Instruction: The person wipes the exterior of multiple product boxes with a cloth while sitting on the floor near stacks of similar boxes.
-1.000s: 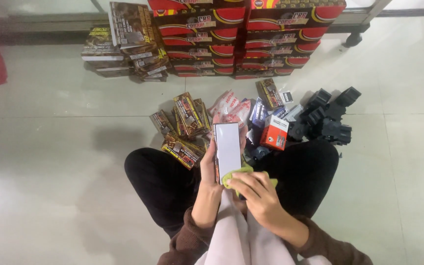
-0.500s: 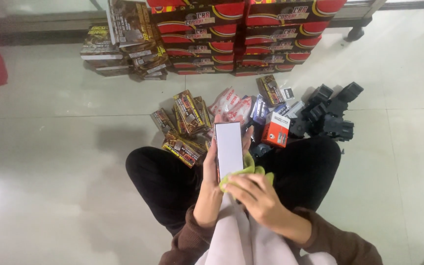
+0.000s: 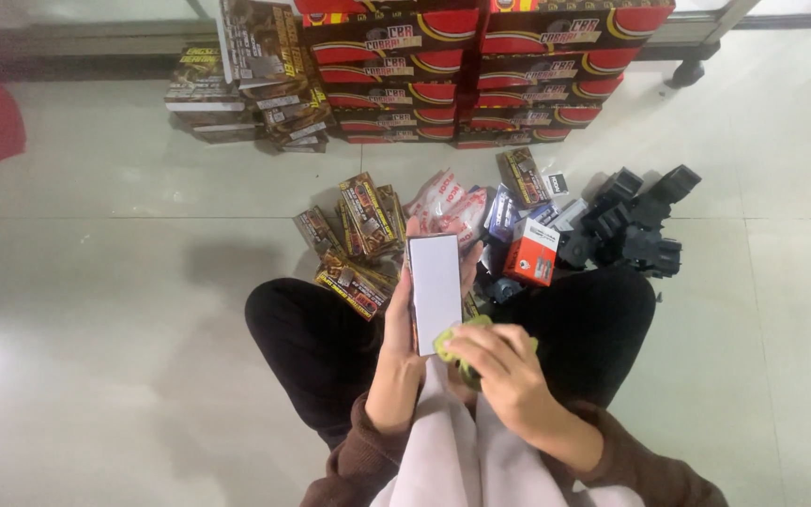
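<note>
Stacked red cartons (image 3: 481, 70) seen at top centre: stiff card, glossy.
Small boxes (image 3: 360, 235) scattered mid-frame on pale tile floor (image 3: 96, 282).
White box (image 3: 435, 293) held upright at centre, gripped along long edges by left hand (image 3: 396, 347); judged light, rigid, smooth, crushable at corners.
Green cloth (image 3: 457, 340), soft, pinched by right hand (image 3: 504, 371) against box's lower end.

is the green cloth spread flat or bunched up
Bunched up: the green cloth shows only as a crumpled wad under the right hand, pressed at the white box in the left hand.
</note>
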